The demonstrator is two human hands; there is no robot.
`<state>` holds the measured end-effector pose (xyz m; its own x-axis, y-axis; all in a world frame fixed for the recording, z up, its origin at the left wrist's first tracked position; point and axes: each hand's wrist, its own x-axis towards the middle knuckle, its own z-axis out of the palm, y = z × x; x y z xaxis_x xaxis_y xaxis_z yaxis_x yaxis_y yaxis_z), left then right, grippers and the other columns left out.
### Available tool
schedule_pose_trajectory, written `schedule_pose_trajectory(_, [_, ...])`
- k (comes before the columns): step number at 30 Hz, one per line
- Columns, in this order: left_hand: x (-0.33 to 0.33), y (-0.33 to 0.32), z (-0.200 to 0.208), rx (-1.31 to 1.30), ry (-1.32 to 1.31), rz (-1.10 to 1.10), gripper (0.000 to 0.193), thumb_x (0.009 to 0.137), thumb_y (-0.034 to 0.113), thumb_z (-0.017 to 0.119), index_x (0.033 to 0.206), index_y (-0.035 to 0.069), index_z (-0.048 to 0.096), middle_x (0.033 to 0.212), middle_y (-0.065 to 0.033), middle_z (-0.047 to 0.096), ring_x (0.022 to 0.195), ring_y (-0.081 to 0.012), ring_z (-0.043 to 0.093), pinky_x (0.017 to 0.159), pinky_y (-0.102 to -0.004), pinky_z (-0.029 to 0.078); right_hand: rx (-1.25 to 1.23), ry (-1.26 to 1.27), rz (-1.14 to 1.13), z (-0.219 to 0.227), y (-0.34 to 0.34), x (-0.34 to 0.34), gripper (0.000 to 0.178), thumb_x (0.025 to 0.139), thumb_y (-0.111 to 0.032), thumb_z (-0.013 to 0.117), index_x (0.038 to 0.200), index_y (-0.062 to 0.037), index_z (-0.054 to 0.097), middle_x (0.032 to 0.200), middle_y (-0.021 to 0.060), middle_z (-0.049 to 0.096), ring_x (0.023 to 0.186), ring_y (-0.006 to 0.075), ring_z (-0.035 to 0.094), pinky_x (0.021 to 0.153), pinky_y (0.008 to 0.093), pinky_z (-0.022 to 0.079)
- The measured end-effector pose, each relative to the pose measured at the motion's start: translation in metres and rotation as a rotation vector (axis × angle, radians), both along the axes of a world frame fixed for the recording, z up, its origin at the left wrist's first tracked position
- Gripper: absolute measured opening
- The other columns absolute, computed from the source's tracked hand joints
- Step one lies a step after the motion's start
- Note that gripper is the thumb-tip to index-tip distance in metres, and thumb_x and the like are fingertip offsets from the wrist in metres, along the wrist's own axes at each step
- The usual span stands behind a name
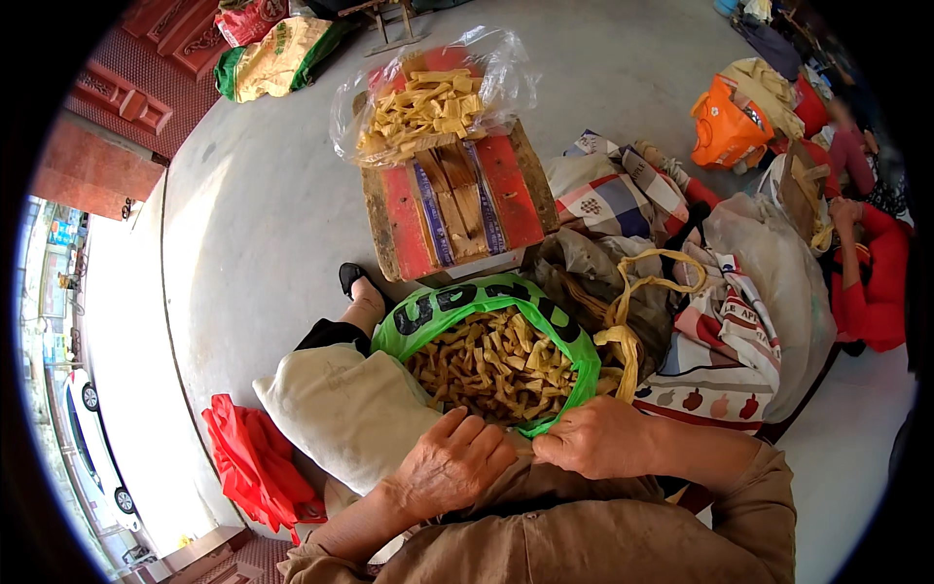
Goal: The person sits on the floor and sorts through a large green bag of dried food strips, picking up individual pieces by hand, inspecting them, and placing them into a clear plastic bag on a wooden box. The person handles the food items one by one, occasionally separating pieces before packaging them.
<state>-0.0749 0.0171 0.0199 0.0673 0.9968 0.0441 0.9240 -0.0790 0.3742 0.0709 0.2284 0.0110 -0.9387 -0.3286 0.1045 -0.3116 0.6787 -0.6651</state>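
Observation:
My left hand (457,462) and my right hand (595,438) are close together over my lap, at the near rim of a bright green plastic bag (394,331). Both have curled fingers and pinch at something small between them that I cannot make out. The bag stands wide-mouthed, full of small yellow-brown folded pieces (501,365). Beyond it is a red-topped wooden stool (516,190). On the stool lie a brown wooden block (457,200) between purple printed strips and a clear plastic bag (506,68) of larger yellow folded pieces (428,107).
A cream cloth (341,409) covers my left leg, with a red bag (253,457) beside it. Yellow strips (623,311), a dark plastic bag (574,273) and patterned cloth (720,350) lie to the right. Farther right are an orange basket (725,127) and a person's red sleeve (880,282).

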Motion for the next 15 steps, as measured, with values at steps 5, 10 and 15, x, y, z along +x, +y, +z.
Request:
schedule_pose_trajectory(5, [-0.001,-0.013,0.022,0.023,-0.157,0.036,0.017,0.077,0.016,0.072,0.09,0.008,0.066,0.081,-0.0046,0.062,0.079,-0.0227,0.065,0.094,-0.0464,0.053,-0.258,-0.189,0.062,0.01,0.013,0.028,0.022,0.093,-0.021,0.067,0.08,-0.0069,0.057,0.06,0.0073,0.056,0.056,0.0275,0.062,0.047,0.0391,0.047])
schedule_pose_trajectory(10, [-0.028,-0.002,-0.021,-0.204,-1.377,0.569,0.036,0.105,0.029,0.052,0.118,-0.002,0.063,0.09,-0.0128,0.071,0.078,-0.0208,0.07,0.079,-0.0339,0.057,-0.464,-0.428,-0.225,-0.016,0.021,0.0,0.021,0.098,-0.024,0.065,0.09,-0.0041,0.066,0.066,0.0114,0.062,0.06,0.0273,0.062,0.055,0.0355,0.048])
schedule_pose_trajectory(15, [-0.041,0.003,-0.03,-0.125,-1.764,0.745,0.065,0.108,0.048,0.036,0.129,-0.011,0.056,0.091,-0.0185,0.071,0.073,-0.0242,0.071,0.074,-0.0316,0.058,-0.608,-0.562,-0.302,-0.027,0.031,-0.003,0.025,0.101,-0.025,0.062,0.095,-0.0019,0.068,0.068,0.0074,0.061,0.062,0.0137,0.058,0.06,0.0295,0.046])
